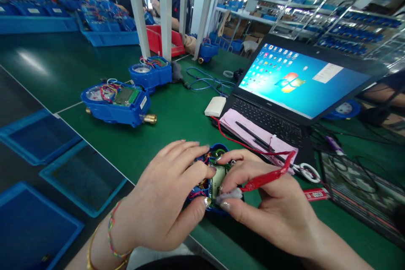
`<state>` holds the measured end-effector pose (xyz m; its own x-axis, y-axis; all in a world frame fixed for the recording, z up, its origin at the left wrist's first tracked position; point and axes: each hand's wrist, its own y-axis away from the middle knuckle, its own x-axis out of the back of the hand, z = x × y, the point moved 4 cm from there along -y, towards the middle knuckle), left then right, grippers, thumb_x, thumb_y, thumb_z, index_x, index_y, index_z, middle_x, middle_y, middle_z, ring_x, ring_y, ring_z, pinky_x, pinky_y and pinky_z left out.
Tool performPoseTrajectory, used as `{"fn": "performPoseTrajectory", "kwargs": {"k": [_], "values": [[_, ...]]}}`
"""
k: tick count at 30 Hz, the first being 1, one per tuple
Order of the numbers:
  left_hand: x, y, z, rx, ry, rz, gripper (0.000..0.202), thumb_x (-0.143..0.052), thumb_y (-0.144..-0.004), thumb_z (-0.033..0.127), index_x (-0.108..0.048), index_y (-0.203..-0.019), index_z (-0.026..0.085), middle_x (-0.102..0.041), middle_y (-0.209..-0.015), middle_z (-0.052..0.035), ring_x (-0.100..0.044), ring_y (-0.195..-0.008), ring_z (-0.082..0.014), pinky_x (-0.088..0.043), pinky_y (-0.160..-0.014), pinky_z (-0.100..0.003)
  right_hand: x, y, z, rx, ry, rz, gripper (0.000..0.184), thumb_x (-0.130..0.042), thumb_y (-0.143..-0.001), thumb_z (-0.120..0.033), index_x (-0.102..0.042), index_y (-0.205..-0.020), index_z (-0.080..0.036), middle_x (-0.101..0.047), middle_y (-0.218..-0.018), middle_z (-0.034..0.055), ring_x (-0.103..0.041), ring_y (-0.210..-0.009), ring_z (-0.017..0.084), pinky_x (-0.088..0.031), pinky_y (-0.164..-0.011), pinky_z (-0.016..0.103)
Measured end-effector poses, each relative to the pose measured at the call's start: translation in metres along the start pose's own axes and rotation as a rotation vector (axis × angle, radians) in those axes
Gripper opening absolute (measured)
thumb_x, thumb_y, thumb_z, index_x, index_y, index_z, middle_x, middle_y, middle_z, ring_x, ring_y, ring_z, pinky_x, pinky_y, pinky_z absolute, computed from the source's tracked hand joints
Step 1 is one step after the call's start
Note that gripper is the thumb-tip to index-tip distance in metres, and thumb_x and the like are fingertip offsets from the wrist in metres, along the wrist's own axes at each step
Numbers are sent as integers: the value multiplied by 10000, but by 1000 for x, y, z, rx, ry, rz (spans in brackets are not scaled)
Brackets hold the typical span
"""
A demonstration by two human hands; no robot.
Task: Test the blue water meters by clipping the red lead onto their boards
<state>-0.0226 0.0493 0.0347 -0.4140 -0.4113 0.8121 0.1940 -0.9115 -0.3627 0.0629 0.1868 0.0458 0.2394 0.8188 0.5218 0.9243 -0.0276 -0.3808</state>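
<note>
A blue water meter (pixel 224 147) with its lid off lies on the green table before me, its circuit board and small display (pixel 218 177) facing up. My left hand (pixel 164 190) is wrapped around its left side, with fingertips over the wires and the board's edge. In my right hand (pixel 275 202) is a whitish connector (pixel 232 194), pinched between thumb and fingers, its tip against the lower part of the board. Red tape or sleeving (pixel 268 178) covers the cable behind it. Both hands partly hide the meter, and the connector's exact contact point cannot be seen.
Behind my hands stand two more open blue meters, one nearer (pixel 118 103) and one farther (pixel 150 71). To the right are a laptop (pixel 268 114), a pink cloth-like pad (pixel 240 122) with a pen, and a white box (pixel 215 106). Blue trays (pixel 107 39) and co-workers are beyond.
</note>
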Motion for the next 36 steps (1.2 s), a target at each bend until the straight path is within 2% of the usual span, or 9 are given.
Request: {"fn": "performPoseTrajectory", "kwargs": {"k": [5,13,19,26,31,36], "values": [[-1,-1,0,19,-1,-15,266,-461,-817,224,-520,-1075,200,-532,-1195,-79,-384,-1259,-231,-270,-1094,-476,1,0,-4,27,62,0,159,-659,-752,-73,-593,-803,-208,-641,-727,-33,-565,-968,153,-472,-859,245],[0,-1,-1,10,-25,0,292,-462,-819,211,-506,-1107,200,-496,-1264,-79,-373,-1267,-219,-260,-1097,-457,1,-2,-18,177,225,-50,130,-629,-786,-66,-591,-825,-184,-647,-714,-3,-614,-875,175,-475,-892,306],[-1,-2,0,10,-29,4,286,-454,-821,201,-509,-1101,187,-483,-1278,-94,-377,-1253,-224,-265,-1084,-459,0,-2,-24,193,292,-67,117,-608,-797,-82,-564,-814,-188,-614,-705,18,-587,-780,175,-508,-778,313],[-2,1,4,29,-49,-28,244,-428,-818,166,-517,-1045,187,-463,-1282,-95,-364,-1252,-228,-250,-1089,-466,-4,-1,-23,132,194,-89,140,-571,-797,-62,-531,-790,-196,-578,-713,22,-552,-728,168,-494,-683,302],[-1,-1,3,12,-46,-40,267,-420,-816,152,-495,-1069,192,-469,-1242,-93,-358,-1247,-226,-269,-1078,-462,-3,-4,-20,124,121,-96,128,-576,-788,-55,-536,-792,-177,-572,-732,24,-538,-741,166,-468,-708,320],[1,-2,3,7,-72,-67,281,-421,-818,159,-470,-1093,190,-432,-1283,-98,-359,-1234,-241,-284,-1067,-468,-2,-7,-13,77,42,-120,127,-574,-789,-55,-537,-828,-171,-555,-760,22,-530,-761,161,-450,-700,311]]}}
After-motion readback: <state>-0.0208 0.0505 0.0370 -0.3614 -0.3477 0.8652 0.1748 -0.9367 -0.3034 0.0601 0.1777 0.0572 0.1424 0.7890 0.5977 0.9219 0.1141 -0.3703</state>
